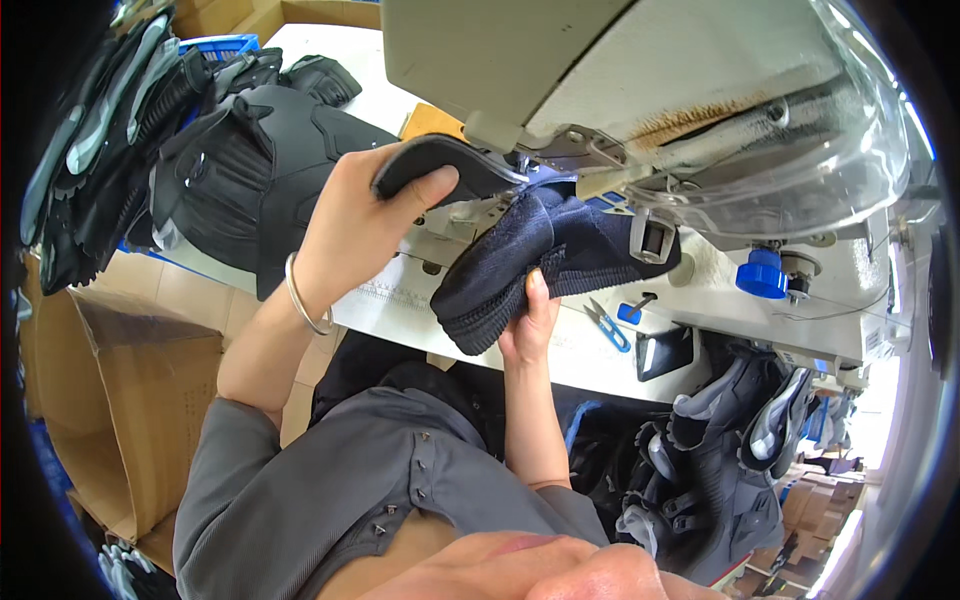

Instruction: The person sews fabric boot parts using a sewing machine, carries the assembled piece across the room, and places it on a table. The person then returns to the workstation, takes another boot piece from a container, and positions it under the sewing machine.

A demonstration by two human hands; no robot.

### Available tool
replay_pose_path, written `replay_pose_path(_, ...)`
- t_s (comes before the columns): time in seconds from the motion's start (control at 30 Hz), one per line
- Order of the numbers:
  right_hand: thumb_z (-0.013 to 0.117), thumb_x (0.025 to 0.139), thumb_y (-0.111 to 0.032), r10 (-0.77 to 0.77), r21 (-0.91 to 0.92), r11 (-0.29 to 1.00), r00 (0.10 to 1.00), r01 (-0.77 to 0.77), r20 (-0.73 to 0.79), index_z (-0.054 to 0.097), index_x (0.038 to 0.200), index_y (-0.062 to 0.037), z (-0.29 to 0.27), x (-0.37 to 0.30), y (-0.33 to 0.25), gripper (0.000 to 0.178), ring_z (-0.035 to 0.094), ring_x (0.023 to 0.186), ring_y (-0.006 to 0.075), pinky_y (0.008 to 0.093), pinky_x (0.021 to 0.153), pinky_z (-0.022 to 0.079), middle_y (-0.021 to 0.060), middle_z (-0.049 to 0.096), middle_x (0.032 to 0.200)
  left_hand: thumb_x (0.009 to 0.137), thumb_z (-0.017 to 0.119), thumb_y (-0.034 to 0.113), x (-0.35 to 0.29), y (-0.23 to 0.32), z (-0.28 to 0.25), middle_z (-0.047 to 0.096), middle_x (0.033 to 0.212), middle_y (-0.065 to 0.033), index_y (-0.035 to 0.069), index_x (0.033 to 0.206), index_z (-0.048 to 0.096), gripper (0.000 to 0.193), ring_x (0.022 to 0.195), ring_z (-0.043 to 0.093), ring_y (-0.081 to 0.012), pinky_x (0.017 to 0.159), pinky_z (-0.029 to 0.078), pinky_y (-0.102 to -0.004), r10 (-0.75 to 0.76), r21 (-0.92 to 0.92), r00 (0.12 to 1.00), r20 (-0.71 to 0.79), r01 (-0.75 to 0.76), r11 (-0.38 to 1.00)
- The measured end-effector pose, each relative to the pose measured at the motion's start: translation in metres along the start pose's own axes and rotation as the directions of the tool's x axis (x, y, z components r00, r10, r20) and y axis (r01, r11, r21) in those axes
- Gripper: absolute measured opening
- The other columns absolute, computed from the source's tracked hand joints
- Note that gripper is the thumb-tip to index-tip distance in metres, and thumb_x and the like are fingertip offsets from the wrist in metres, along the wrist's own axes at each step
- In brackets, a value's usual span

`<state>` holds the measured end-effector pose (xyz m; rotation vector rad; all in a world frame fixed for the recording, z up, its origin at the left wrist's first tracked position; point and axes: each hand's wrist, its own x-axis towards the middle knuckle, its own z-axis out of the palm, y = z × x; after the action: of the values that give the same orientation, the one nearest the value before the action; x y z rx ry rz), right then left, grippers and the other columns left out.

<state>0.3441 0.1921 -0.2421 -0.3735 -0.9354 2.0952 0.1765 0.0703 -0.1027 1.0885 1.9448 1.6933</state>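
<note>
My left hand (370, 215) is closed on a stiff black padded panel (450, 160), its thumb on top of the curved edge. The panel's far end reaches the needle area of a sewing machine (600, 155). My right hand (533, 325) grips a shiny black fabric piece with a ribbed elastic edge (500, 260) from below, thumb on the near side. That piece lies bunched against the machine's needle area, just right of the panel. Whether panel and fabric are joined is hidden at the needle.
Blue-handled thread snips (608, 325) and a dark phone-like slab (665, 353) lie on the white table. Stacked black padded pieces (220, 180) fill the left side, above a cardboard box (130, 400). More black-and-grey pieces (715, 440) pile at the lower right. A blue knob (762, 273) sticks out from the machine.
</note>
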Motion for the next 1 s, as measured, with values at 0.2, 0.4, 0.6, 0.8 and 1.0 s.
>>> replay_pose_path(0.2, 0.058, 0.087, -0.01, 0.131, 0.225, 0.966, 0.991, -0.129, 0.008, 0.04, 0.129, -0.0033, 0.013, 0.001, 0.01, 0.046, 0.058, 0.107, 0.0237, 0.0419, 0.096, 0.049, 0.0109, 0.056, 0.117, 0.076, 0.063, 0.004, -0.012, 0.01, 0.006, 0.069, 0.089, -0.0134, 0.004, 0.103, 0.068, 0.027, 0.079, 0.068, -0.0225, 0.071, 0.051, -0.0292, 0.282, 0.251, 0.955, 0.094, -0.296, 0.921)
replay_pose_path(0.4, 0.057, 0.088, -0.011, 0.146, 0.237, 0.96, 0.989, -0.151, 0.038, 0.043, 0.127, -0.0021, 0.002, -0.001, 0.017, 0.043, 0.058, 0.106, 0.0224, 0.0391, 0.095, 0.049, 0.0109, 0.056, 0.117, 0.061, 0.061, 0.003, -0.025, 0.01, 0.017, 0.066, 0.105, -0.0116, 0.008, 0.109, 0.065, 0.048, 0.092, 0.066, -0.0286, 0.078, 0.054, -0.0355, 0.547, 0.552, 0.787, 0.286, -0.602, 0.577)
replay_pose_path(0.6, 0.049, 0.096, -0.036, 0.147, 0.075, 0.987, 0.988, -0.144, -0.039, 0.052, 0.122, 0.0017, 0.016, -0.008, 0.015, 0.046, 0.059, 0.108, 0.0223, 0.0377, 0.095, 0.049, 0.0119, 0.059, 0.119, 0.07, 0.061, 0.016, -0.031, 0.003, 0.024, 0.061, 0.107, -0.0077, 0.01, 0.106, 0.064, 0.036, 0.096, 0.06, -0.0265, 0.082, 0.052, -0.0354, 0.615, 0.74, 0.7, 0.363, -0.618, 0.266)
replay_pose_path(0.8, 0.054, 0.093, -0.019, 0.166, 0.219, 0.963, 0.986, -0.159, -0.015, 0.05, 0.121, 0.0003, 0.024, -0.013, 0.015, 0.035, 0.06, 0.105, 0.0194, 0.0343, 0.093, 0.049, 0.0097, 0.06, 0.116, 0.072, 0.06, 0.017, -0.031, 0.001, 0.027, 0.061, 0.108, -0.0083, 0.01, 0.106, 0.064, 0.034, 0.096, 0.059, -0.0265, 0.082, 0.052, -0.0351, 0.623, 0.735, 0.701, 0.347, -0.616, 0.284)
replay_pose_path(1.0, 0.052, 0.094, -0.021, 0.156, 0.17, 0.975, 0.987, -0.146, -0.047, 0.056, 0.113, 0.0008, 0.029, -0.014, 0.015, 0.029, 0.061, 0.099, 0.0166, 0.0329, 0.091, 0.05, 0.0077, 0.062, 0.11, 0.072, 0.061, 0.018, -0.029, 0.0, 0.025, 0.06, 0.109, -0.0083, 0.01, 0.106, 0.063, 0.035, 0.096, 0.059, -0.0267, 0.082, 0.052, -0.0348, 0.613, 0.737, 0.699, 0.368, -0.621, 0.266)
